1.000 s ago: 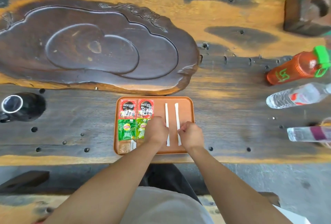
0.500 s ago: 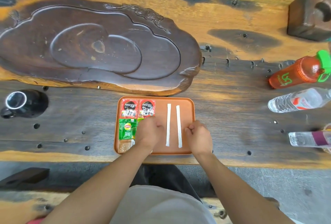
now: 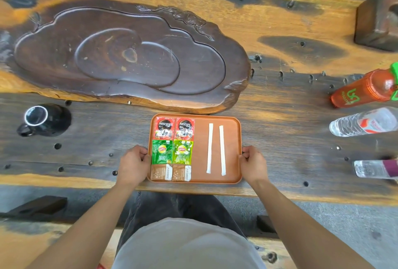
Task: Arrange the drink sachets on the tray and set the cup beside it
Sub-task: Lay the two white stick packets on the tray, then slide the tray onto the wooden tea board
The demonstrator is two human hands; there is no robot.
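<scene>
An orange tray [image 3: 200, 146] lies near the table's front edge. In its left half sit two red coffee sachets [image 3: 174, 129], two green tea sachets [image 3: 171, 152] below them, and two brown sachets [image 3: 171, 173] at the front. Two white stick sachets [image 3: 216, 149] lie parallel in the right half. My left hand [image 3: 133, 164] grips the tray's left rim and my right hand [image 3: 253, 163] grips its right rim. A black cup [image 3: 42, 119] stands far to the left, apart from the tray.
A large dark carved wooden tea board [image 3: 120, 53] lies behind the tray. An orange bottle [image 3: 366, 89] and two clear plastic bottles [image 3: 364, 121] lie at the right. A dark wooden block [image 3: 377, 21] stands at the back right.
Both hands left the sachets on the tray and moved outward to take hold of the tray's left and right rims. The sachets lie uncovered now.
</scene>
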